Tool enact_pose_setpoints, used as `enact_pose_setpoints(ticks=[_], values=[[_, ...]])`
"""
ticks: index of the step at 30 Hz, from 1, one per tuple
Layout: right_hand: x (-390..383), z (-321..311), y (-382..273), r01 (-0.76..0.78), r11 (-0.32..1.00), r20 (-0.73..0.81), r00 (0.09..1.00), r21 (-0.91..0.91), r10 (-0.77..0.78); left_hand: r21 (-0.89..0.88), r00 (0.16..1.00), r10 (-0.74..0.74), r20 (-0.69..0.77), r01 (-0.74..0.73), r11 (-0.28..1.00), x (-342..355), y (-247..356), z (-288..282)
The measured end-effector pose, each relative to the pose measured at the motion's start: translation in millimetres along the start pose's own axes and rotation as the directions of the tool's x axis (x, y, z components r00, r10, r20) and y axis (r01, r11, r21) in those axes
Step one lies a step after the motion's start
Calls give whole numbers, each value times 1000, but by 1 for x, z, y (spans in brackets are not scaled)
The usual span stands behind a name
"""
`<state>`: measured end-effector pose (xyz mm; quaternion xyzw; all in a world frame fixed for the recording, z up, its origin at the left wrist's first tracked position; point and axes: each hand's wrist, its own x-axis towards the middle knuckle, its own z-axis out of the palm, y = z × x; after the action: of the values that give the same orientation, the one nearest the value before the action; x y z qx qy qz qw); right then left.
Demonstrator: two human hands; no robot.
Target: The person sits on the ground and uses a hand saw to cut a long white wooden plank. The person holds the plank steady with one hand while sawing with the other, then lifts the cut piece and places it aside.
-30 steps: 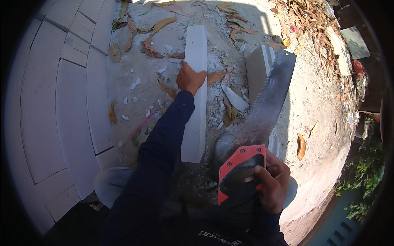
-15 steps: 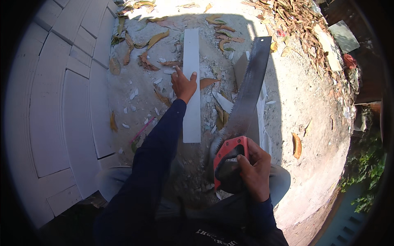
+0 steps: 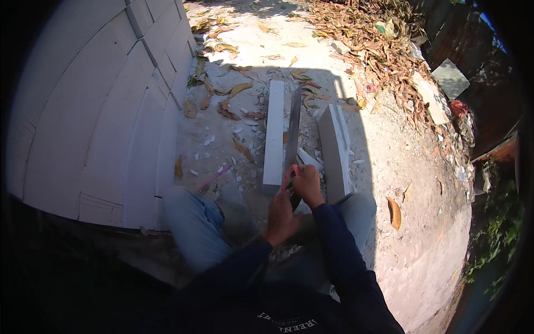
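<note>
A handsaw's dark blade points away from me, turned nearly edge-on, just right of a long white block lying on the ground. Closed around the saw's red handle is my right hand. My left hand is at the near end of that handle, its fingers curled against it and slightly blurred; part of the grip is hidden between the hands. A thicker pale block stands on edge to the right, close to my right knee, with a white broken shard beside it.
A wall of stacked pale blocks rises at the left. White chips, dry leaves and a thin pink stick are scattered on the ground. A heap of brown leaves lies at the far right. My bent knees flank the work.
My left hand has left the white block and come back to the saw handle. The saw has swung left and turned edge-on beside the block. The view has shifted too.
</note>
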<state>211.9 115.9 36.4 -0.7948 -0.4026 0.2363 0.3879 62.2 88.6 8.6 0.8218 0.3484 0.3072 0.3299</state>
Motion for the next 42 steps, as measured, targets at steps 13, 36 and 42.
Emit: enact_pose_setpoints(ticks=[13,36,42], values=[[-43,105,9,-84,978,-54,996,-191,75,-220,977,-205,-52,189,957,-36,-86,40],[22,154,107,-28,989,-77,997,-148,17,-522,813,-497,-304,294,801,-16,-40,12],[13,152,81,-133,986,-76,989,-98,125,-506,864,-403,-301,213,836,-8,-48,-13]])
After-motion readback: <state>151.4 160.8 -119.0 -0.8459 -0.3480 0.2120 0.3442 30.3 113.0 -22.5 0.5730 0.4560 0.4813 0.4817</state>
